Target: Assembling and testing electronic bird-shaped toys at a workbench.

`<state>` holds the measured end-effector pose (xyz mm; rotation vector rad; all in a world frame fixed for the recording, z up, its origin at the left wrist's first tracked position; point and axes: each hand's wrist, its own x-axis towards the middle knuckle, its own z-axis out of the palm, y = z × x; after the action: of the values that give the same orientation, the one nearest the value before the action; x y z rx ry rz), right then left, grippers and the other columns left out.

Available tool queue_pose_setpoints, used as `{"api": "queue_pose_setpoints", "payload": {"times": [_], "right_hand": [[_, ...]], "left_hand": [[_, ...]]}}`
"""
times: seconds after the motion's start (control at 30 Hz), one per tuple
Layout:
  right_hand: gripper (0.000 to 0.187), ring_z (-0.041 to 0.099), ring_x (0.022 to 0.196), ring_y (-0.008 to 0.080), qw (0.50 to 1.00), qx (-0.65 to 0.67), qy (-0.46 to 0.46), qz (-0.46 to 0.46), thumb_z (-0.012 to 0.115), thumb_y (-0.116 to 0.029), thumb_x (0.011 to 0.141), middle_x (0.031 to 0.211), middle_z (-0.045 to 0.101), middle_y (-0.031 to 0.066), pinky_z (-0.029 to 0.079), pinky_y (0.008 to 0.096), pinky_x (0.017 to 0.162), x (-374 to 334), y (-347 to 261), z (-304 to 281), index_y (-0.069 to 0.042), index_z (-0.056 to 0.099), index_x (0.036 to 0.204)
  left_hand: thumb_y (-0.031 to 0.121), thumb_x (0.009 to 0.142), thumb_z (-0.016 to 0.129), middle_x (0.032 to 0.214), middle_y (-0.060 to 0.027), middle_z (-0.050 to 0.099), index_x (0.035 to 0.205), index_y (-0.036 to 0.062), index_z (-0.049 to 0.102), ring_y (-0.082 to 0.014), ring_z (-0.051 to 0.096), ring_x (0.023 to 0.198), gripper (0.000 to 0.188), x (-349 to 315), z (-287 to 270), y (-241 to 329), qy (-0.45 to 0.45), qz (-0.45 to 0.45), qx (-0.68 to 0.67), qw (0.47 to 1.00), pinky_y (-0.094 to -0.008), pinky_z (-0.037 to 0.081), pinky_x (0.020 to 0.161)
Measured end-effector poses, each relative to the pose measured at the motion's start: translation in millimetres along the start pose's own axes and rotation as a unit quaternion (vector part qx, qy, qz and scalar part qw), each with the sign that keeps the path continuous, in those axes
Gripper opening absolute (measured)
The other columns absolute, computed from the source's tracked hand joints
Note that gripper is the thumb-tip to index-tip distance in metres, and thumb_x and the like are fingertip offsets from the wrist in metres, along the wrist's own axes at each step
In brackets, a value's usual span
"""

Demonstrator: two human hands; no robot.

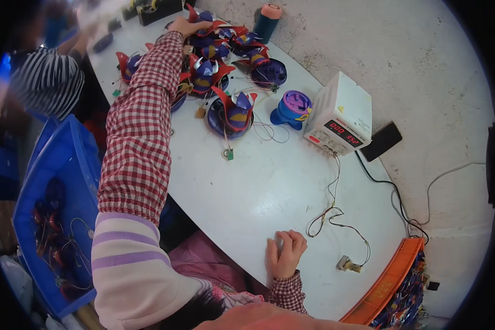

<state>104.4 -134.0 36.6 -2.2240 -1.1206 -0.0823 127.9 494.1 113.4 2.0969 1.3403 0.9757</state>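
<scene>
My left arm, in a red checked sleeve, stretches to the far end of the white table. There my left hand is closed on a purple toy part with red wings; its fingertips are partly hidden. Several similar purple toy parts with red wings and thin wires stand around it. The nearest one sits in a round dark purple shell, with a small green circuit board on a wire beside it. Close to the table's near edge rests my right hand, fingers loosely curled and apart from the thumb, holding nothing.
A white power supply with a red display stands right, beside a blue-purple cup-shaped part and a phone. Its wires run to a small metal piece. An orange bin, blue crate, bottle and another person surround.
</scene>
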Motion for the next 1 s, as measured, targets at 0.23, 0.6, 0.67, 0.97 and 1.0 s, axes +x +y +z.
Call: {"api": "queue_pose_setpoints", "payload": {"times": [0.23, 0.6, 0.67, 0.97, 1.0], "right_hand": [[0.024, 0.047, 0.096, 0.0284, 0.999, 0.019, -0.018, -0.046, 0.065, -0.009, 0.074, 0.101, 0.051, 0.0122, 0.039, 0.0373, 0.085, 5, 10, 5, -0.005, 0.059, 0.097], [0.018, 0.044, 0.099, 0.0255, 0.987, 0.023, 0.074, -0.141, 0.059, -0.014, 0.085, 0.103, 0.052, 0.0093, 0.036, 0.0352, 0.089, -8, 27, 11, -0.004, 0.058, 0.1], [0.019, 0.045, 0.099, 0.0252, 0.982, 0.034, 0.075, -0.168, 0.059, -0.014, 0.086, 0.103, 0.052, 0.0094, 0.037, 0.0349, 0.088, -12, 13, 3, -0.004, 0.058, 0.101], [0.025, 0.048, 0.094, 0.022, 0.935, 0.162, 0.039, -0.312, 0.062, -0.008, 0.084, 0.106, 0.051, 0.0099, 0.043, 0.0313, 0.079, -9, -139, -2, -0.003, 0.056, 0.108], [0.026, 0.049, 0.092, 0.0217, 0.922, 0.17, 0.037, -0.345, 0.062, -0.006, 0.083, 0.105, 0.051, 0.0097, 0.044, 0.0303, 0.077, -6, -160, 1, -0.003, 0.056, 0.108]], "left_hand": [[0.039, 0.073, 0.071, 0.101, -0.014, 0.062, 0.115, -0.0032, 0.052, -0.0231, 0.061, 0.087, 0.063, -33, -134, 42, -0.137, 0.105, 0.209, 0.963, -0.0299, 0.05, 0.078], [0.05, 0.076, 0.066, 0.08, -0.0141, 0.064, 0.093, -0.0023, 0.064, -0.0251, 0.058, 0.057, 0.055, -353, -464, -101, -0.156, -0.06, 0.321, 0.932, -0.0303, 0.049, 0.054], [0.028, 0.078, 0.066, 0.081, -0.0124, 0.063, 0.096, -0.0006, 0.061, -0.0242, 0.057, 0.059, 0.034, -413, -496, -176, -0.144, -0.206, 0.263, 0.931, -0.0312, 0.049, 0.057], [0.027, 0.079, 0.062, 0.085, -0.01, 0.065, 0.092, 0.0017, 0.064, -0.0222, 0.06, 0.073, 0.029, -509, -552, -230, 0.049, -0.046, 0.389, 0.919, -0.0313, 0.049, 0.07], [0.028, 0.08, 0.062, 0.085, -0.0098, 0.065, 0.092, 0.0019, 0.064, -0.0222, 0.06, 0.073, 0.029, -509, -561, -242, 0.073, -0.064, 0.378, 0.92, -0.0315, 0.049, 0.07]]}}
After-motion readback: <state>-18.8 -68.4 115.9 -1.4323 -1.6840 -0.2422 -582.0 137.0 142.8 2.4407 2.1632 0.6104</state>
